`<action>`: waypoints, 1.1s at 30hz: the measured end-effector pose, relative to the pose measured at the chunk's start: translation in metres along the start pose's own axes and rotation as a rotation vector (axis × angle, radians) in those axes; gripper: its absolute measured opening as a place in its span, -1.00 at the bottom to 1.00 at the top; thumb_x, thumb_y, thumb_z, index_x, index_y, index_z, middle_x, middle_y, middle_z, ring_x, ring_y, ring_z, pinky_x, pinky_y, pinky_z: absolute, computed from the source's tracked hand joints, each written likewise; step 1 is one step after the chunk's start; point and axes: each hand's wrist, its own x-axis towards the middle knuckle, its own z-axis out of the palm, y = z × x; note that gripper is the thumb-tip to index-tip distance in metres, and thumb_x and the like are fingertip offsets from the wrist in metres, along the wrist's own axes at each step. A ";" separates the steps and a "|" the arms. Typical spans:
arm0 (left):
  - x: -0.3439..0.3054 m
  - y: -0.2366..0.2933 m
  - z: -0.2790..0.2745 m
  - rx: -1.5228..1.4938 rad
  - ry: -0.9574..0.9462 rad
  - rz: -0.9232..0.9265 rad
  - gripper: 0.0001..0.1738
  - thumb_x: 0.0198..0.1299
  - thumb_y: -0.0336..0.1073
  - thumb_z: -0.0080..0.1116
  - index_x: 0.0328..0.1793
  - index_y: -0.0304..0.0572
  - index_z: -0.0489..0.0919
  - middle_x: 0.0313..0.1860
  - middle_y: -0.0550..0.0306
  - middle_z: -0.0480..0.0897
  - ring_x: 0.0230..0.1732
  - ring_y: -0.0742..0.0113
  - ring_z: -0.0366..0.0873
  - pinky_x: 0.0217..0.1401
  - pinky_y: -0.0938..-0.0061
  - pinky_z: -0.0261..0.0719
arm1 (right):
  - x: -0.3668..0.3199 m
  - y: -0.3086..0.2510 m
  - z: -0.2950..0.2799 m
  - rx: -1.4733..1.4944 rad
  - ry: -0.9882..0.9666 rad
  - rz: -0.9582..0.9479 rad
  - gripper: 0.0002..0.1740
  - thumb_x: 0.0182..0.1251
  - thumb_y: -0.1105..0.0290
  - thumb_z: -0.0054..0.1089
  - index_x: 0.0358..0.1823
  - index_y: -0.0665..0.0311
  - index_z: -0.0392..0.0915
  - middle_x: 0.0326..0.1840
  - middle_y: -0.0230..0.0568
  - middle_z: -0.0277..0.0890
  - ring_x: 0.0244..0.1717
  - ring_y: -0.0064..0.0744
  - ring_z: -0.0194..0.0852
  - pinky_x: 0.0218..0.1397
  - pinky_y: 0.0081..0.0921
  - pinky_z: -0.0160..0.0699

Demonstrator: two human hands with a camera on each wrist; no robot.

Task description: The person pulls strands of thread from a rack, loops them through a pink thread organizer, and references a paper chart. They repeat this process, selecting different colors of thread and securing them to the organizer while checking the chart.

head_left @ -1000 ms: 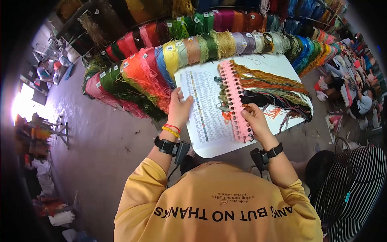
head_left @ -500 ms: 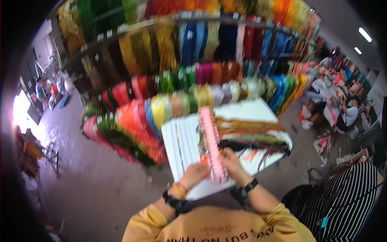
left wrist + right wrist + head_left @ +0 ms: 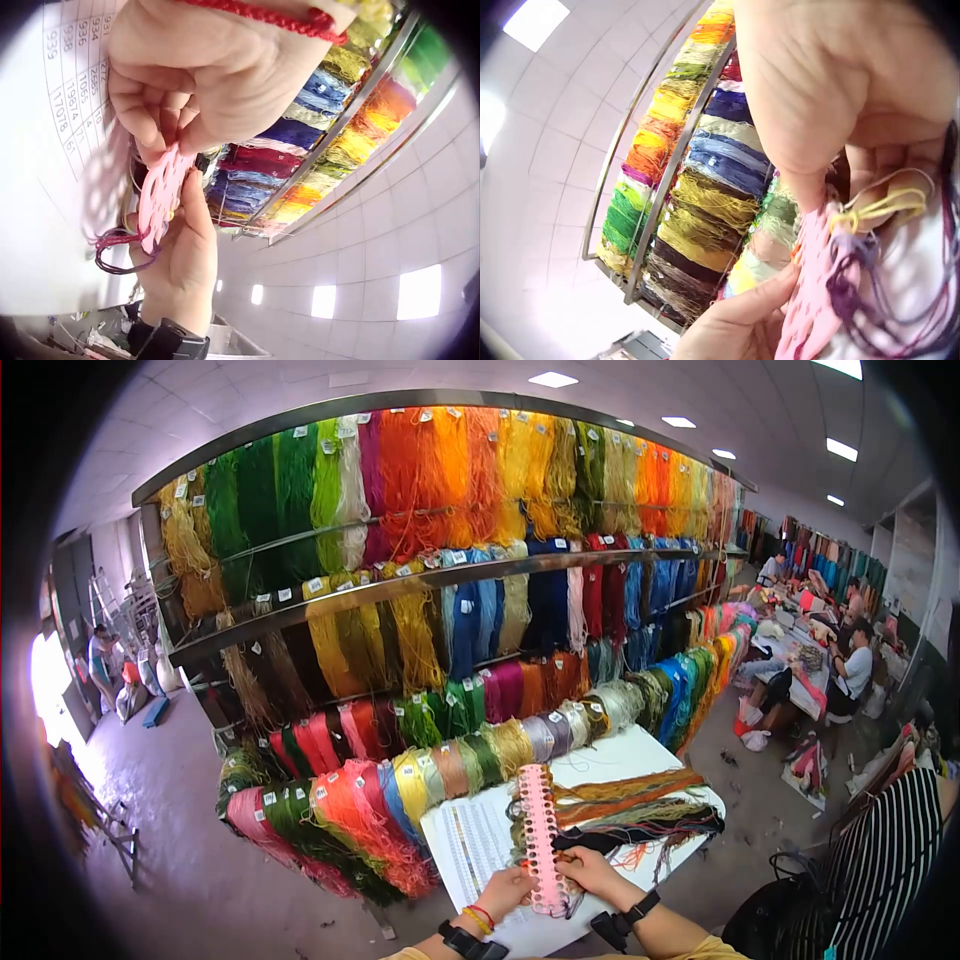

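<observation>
A long pink thread organizer card (image 3: 538, 830), punched with holes along both edges, lies over a white board (image 3: 640, 748). Thread skeins (image 3: 630, 800) in brown, orange, green and black trail from its right side. My left hand (image 3: 508, 890) pinches the card's left edge between thumb and fingers. On the opposite edge, my right hand (image 3: 592, 872) grips it near the lower end. The left wrist view shows purple and red thread loops (image 3: 124, 244) at the card's end. Yellow and purple threads (image 3: 855, 262) hang beside the right fingers in the right wrist view.
A printed number chart (image 3: 465, 850) lies on the board's left part. Behind stands a tall rack (image 3: 450, 570) of tagged, colored thread hanks, with a lower row (image 3: 370, 800) bordering the board. People sit at a cluttered table at right; someone in stripes (image 3: 885, 850) is close by.
The head view has tilted up, bringing the whole rack into sight. My left hand has moved right, from the chart's edge to the pink card. My right hand stays on the card.
</observation>
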 end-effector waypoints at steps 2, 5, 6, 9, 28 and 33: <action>0.002 -0.003 -0.004 0.087 -0.015 0.018 -0.80 0.15 -0.27 0.18 -0.30 -0.28 0.55 -0.46 0.25 0.56 -0.48 0.56 0.46 -0.40 0.68 0.47 | 0.005 0.002 0.001 0.004 -0.004 0.035 -0.71 0.19 0.30 0.22 -0.20 0.37 0.44 -0.60 -0.39 0.42 -0.67 -0.68 0.29 -0.63 -0.68 0.25; 0.007 -0.002 -0.007 0.061 -0.039 -0.013 -0.76 0.15 -0.23 0.19 -0.30 -0.31 0.55 -0.47 0.24 0.56 -0.48 0.56 0.47 -0.39 0.66 0.50 | 0.004 -0.007 0.006 -0.020 0.036 0.090 -0.71 0.16 0.33 0.25 -0.24 0.39 0.44 -0.61 -0.38 0.42 -0.67 -0.68 0.31 -0.62 -0.68 0.27; 0.003 0.000 -0.006 0.063 -0.045 -0.031 -0.75 0.14 -0.22 0.19 -0.30 -0.31 0.55 -0.48 0.23 0.56 -0.48 0.56 0.47 -0.39 0.66 0.51 | 0.005 -0.009 0.006 -0.026 0.042 0.079 -0.72 0.16 0.34 0.24 -0.24 0.39 0.44 -0.62 -0.38 0.42 -0.67 -0.68 0.31 -0.62 -0.68 0.26; 0.000 0.000 -0.005 0.067 -0.078 -0.024 -0.73 0.15 -0.22 0.17 -0.25 -0.32 0.52 -0.43 0.17 0.57 -0.43 0.50 0.51 -0.34 0.63 0.54 | -0.001 -0.003 0.005 -0.028 0.046 0.026 -0.73 0.16 0.35 0.22 -0.23 0.41 0.43 -0.60 -0.35 0.44 -0.65 -0.65 0.33 -0.61 -0.66 0.27; -0.072 -0.013 -0.001 1.213 0.264 0.738 -0.68 0.06 -0.22 0.11 -0.04 -0.10 0.54 -0.05 0.09 0.52 -0.01 0.13 0.47 0.03 0.29 0.41 | -0.029 0.017 0.000 -0.655 0.214 -0.026 -0.56 0.09 0.05 0.16 -0.17 0.26 0.49 -0.45 -0.13 0.55 -0.33 -0.09 0.55 -0.25 -0.30 0.49; -0.080 -0.023 0.000 1.209 0.311 0.797 -0.65 0.07 -0.23 0.10 0.02 -0.09 0.51 0.07 0.10 0.47 0.10 0.16 0.40 0.10 0.27 0.36 | -0.033 0.010 0.006 -0.671 0.229 -0.005 -0.58 0.09 0.06 0.14 -0.19 0.25 0.48 -0.40 -0.12 0.56 -0.29 -0.07 0.55 -0.22 -0.27 0.49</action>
